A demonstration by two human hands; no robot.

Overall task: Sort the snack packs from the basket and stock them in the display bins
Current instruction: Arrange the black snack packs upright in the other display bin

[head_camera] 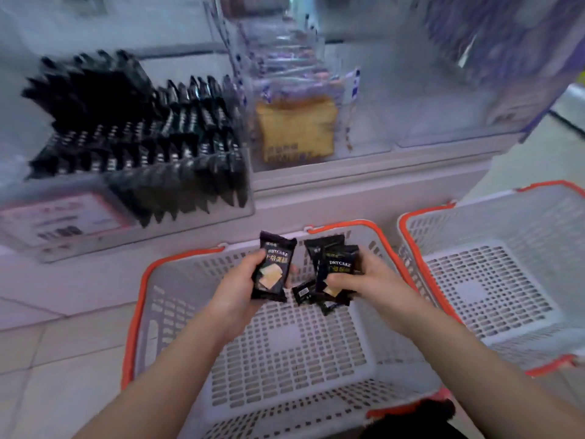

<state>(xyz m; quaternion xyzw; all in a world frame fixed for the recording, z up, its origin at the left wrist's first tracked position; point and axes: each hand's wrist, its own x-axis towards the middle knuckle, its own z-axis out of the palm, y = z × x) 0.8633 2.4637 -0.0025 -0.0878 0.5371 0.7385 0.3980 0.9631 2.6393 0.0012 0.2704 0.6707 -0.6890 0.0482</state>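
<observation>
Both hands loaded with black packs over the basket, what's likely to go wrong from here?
1. The right hand grips a loose fan of several packs; one at the bottom sticks out and may slip back into the basket.
2. The black-pack bin already looks nearly full, so added packs could spill over its front.
3. The bread bin sits right beside it; a misplaced pack is possible.
</observation>
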